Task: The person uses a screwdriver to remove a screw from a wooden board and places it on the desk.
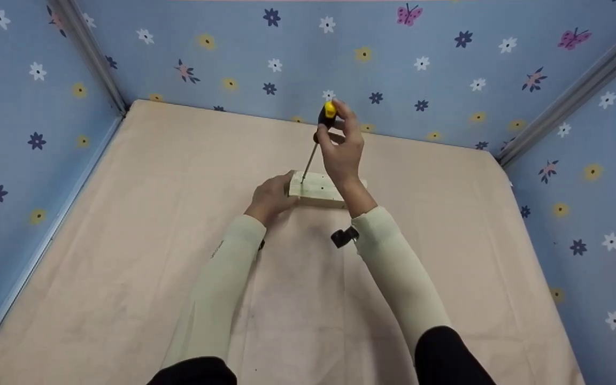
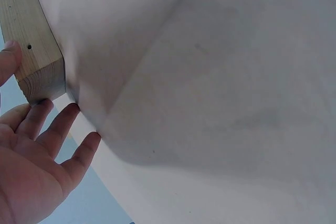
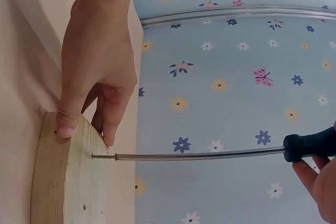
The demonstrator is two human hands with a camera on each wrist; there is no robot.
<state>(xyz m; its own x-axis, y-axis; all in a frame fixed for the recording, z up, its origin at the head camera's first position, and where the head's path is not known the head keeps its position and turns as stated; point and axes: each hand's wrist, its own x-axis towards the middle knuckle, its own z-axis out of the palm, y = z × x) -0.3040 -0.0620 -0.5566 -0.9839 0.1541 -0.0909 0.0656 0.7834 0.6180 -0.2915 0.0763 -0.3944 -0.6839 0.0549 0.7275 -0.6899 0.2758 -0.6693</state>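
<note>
On the desk (image 1: 142, 224), the wooden block (image 1: 313, 190) is lying below your right hand (image 1: 346, 149); your left hand (image 1: 274, 193) is gripping its left end, your right is holding the screwdriver (image 1: 325, 118), whose tip is meeting a protruding screw (image 3: 104, 157).

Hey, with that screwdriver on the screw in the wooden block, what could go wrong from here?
The screwdriver might slip off the screw and jab the left hand, which grips the block's end close by. Since part of the screw stands out of the wood, it could lean and go in crooked. And the wooden block, held at one end, may twist if the right hand turns hard.
</note>
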